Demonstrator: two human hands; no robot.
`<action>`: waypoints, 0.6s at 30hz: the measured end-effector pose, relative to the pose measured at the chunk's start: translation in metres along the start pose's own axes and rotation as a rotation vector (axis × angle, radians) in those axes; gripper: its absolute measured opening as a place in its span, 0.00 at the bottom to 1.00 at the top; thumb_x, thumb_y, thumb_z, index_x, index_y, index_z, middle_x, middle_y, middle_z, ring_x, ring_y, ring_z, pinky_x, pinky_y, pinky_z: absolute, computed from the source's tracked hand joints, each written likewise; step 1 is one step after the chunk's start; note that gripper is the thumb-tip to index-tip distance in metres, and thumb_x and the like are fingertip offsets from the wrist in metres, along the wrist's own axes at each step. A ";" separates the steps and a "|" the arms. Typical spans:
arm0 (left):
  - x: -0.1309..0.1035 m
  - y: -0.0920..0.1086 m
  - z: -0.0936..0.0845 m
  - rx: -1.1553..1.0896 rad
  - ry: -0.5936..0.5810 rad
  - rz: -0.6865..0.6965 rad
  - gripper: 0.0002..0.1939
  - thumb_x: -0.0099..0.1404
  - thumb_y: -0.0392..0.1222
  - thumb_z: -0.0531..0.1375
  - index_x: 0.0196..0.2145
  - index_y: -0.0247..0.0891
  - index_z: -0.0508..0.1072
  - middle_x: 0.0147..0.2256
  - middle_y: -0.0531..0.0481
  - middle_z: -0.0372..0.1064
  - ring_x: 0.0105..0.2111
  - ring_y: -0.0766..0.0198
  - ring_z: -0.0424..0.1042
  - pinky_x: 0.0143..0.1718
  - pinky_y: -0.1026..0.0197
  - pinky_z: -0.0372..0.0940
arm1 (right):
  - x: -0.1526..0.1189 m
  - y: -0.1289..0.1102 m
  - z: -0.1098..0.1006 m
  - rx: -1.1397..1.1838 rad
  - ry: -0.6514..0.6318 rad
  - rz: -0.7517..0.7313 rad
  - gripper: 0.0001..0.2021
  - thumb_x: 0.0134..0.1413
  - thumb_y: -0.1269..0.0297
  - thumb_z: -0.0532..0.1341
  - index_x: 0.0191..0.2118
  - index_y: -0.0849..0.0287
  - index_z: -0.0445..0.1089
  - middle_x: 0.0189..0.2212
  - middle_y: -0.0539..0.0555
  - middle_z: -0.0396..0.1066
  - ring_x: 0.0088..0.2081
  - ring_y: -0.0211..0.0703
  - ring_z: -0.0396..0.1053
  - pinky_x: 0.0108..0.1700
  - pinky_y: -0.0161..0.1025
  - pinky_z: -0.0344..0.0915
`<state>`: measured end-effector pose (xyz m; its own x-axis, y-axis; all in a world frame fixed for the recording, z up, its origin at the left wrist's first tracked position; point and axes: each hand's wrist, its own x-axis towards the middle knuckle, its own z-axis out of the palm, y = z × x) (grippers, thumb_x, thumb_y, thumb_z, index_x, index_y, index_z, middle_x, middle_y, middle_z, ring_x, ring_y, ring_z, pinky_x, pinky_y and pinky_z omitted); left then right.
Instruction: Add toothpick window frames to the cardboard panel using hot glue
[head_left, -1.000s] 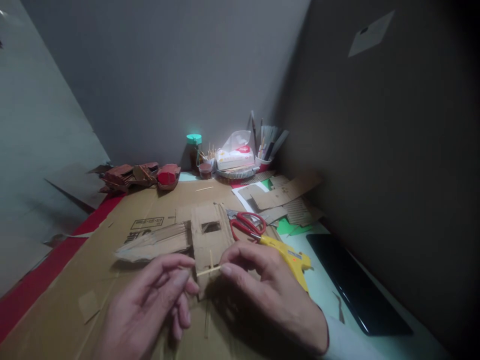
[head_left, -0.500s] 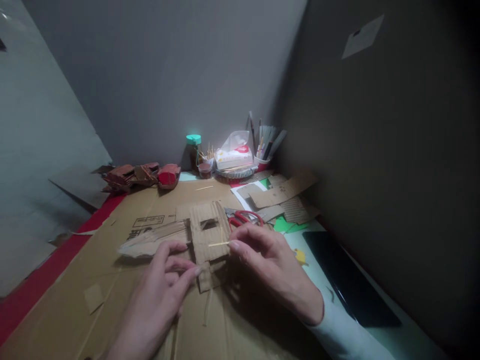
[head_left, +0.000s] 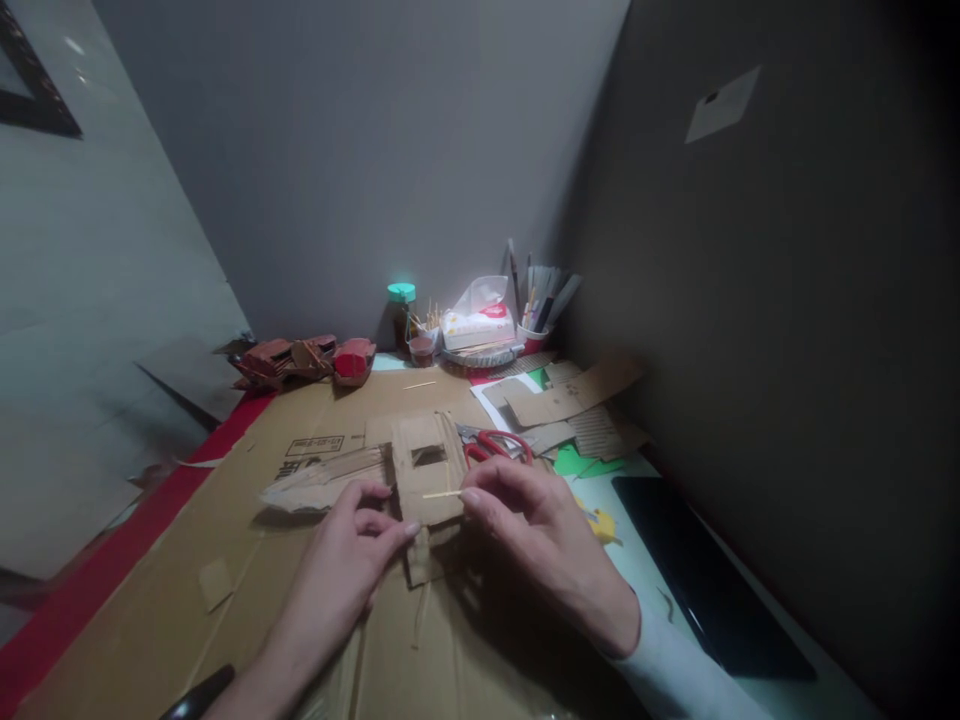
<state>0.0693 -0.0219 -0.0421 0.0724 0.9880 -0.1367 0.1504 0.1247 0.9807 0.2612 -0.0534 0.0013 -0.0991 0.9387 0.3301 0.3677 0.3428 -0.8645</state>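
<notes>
A cardboard piece point(head_left: 427, 430) with a square opening stands in the middle of the head view, joined or next to a long tapering cardboard shape point(head_left: 326, 480) on its left. My left hand point(head_left: 360, 555) touches the lower left edge of the cardboard piece, thumb and fingers bent around it. Between thumb and index finger, my right hand point(head_left: 532, 530) pinches a thin wooden stick point(head_left: 442, 495), which points left across the front of the piece. A thin strand point(head_left: 418, 620) hangs or lies below the piece.
Red-handled scissors point(head_left: 499, 445) lie behind my right hand. Cardboard scraps point(head_left: 574, 395), a yellow object point(head_left: 601, 525) and a black tablet-like slab point(head_left: 705, 575) are at right. Along the back stand red-brown cardboard shapes point(head_left: 352, 362), a teal-lidded jar point(head_left: 402, 293), tissues point(head_left: 480, 325) and a cup of pens point(head_left: 534, 335).
The camera view has shifted, so the scene sits slightly right and lower. A dark object now shows at the bottom left. Both hands keep nearly the same pose.
</notes>
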 end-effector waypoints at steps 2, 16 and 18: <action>0.004 -0.003 0.001 0.008 -0.030 -0.025 0.17 0.56 0.42 0.66 0.38 0.40 0.62 0.19 0.61 0.68 0.07 0.74 0.55 0.09 0.71 0.46 | 0.000 -0.001 0.000 0.002 -0.005 0.002 0.08 0.61 0.67 0.59 0.31 0.60 0.70 0.27 0.48 0.69 0.29 0.36 0.63 0.32 0.34 0.59; 0.008 0.011 -0.023 -0.428 -0.160 -0.041 0.17 0.57 0.43 0.68 0.40 0.36 0.68 0.18 0.65 0.52 0.13 0.79 0.41 0.12 0.75 0.39 | -0.006 -0.015 -0.001 0.125 0.069 -0.052 0.08 0.60 0.65 0.60 0.29 0.58 0.69 0.26 0.48 0.68 0.29 0.36 0.64 0.33 0.33 0.61; 0.006 0.017 -0.027 -0.498 -0.177 -0.037 0.15 0.54 0.42 0.68 0.37 0.36 0.70 0.20 0.62 0.55 0.15 0.78 0.46 0.13 0.75 0.45 | -0.009 -0.020 -0.003 0.183 0.061 -0.057 0.09 0.60 0.63 0.60 0.29 0.58 0.69 0.25 0.47 0.67 0.27 0.36 0.63 0.31 0.32 0.61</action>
<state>0.0456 -0.0118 -0.0226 0.2477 0.9570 -0.1513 -0.3275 0.2297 0.9165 0.2572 -0.0685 0.0165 -0.0569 0.9155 0.3983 0.1886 0.4016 -0.8962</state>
